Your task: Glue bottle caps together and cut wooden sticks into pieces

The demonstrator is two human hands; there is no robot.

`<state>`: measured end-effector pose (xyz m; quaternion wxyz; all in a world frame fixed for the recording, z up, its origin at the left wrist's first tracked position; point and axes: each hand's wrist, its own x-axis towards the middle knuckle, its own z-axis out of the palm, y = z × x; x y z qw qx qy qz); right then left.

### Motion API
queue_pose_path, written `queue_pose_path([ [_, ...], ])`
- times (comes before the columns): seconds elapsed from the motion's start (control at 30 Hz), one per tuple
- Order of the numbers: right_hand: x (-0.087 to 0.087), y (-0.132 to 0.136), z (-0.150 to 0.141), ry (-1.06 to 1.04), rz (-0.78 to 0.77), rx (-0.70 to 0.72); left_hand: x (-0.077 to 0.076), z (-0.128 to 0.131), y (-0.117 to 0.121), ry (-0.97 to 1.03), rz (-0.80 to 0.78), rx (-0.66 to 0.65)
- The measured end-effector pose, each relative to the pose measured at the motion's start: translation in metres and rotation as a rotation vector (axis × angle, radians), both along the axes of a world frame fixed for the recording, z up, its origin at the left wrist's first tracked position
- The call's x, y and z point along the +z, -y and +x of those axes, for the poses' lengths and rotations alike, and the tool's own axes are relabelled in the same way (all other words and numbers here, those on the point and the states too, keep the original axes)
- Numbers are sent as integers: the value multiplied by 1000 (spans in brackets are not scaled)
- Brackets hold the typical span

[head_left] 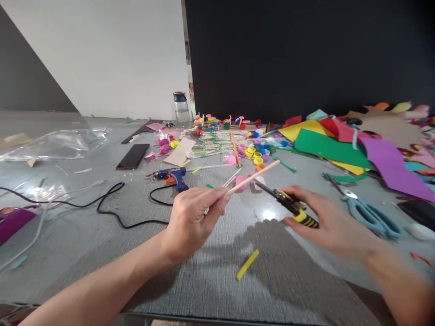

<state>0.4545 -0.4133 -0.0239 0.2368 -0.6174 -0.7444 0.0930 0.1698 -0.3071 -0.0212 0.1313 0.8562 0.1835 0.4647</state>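
My left hand (pixel 195 219) is closed in a pinch on the near end of a thin wooden stick (pixel 254 176). The stick's far end slants up to the right. Closed around the black and yellow handle of a utility knife (pixel 294 209), my right hand (pixel 322 219) is to the right of the stick. The knife's dark blade points left towards the stick; whether the two touch, I cannot tell. Below the hands, a short yellow paper strip (pixel 248 264) lies on the grey table (pixel 204 287).
A blue glue gun (pixel 173 175) with a black cord lies left of centre, near a phone (pixel 132 156). Colourful caps (pixel 257 156) and sticks crowd the back. Grey-blue scissors (pixel 369 210) and coloured sheets (pixel 333 147) lie right. A bottle (pixel 181 108) stands behind.
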Motion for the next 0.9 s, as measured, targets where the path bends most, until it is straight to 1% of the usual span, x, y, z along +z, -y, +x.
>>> queue_pose_path([
  [0.13,-4,1,-18,-20,9,56,-4,1,4,-23,29,-12],
  [0.23,-2,0,-25,-61,-8,34,-6,2,6,-38,33,-24],
  [0.33,2,1,-29,-158,-65,27,-6,3,10,-52,11,-30],
  [0.4,4,2,-32,-254,-126,59,-4,3,13,-51,-31,-39],
  [0.47,5,2,-33,-328,-181,88,-1,4,16,-65,-123,-54],
  [0.6,6,-2,-33,-400,-270,107,1,5,20,-140,-450,-102],
  [0.67,6,-5,-32,-420,-298,135,1,5,19,-150,-580,-108],
  [0.77,4,-7,-30,-420,-313,146,1,5,18,-163,-687,-103],
  [0.83,2,-7,-27,-407,-321,133,2,5,18,-176,-715,-106],
  [0.9,-1,-6,-26,-395,-309,118,4,5,18,-187,-710,-104],
])
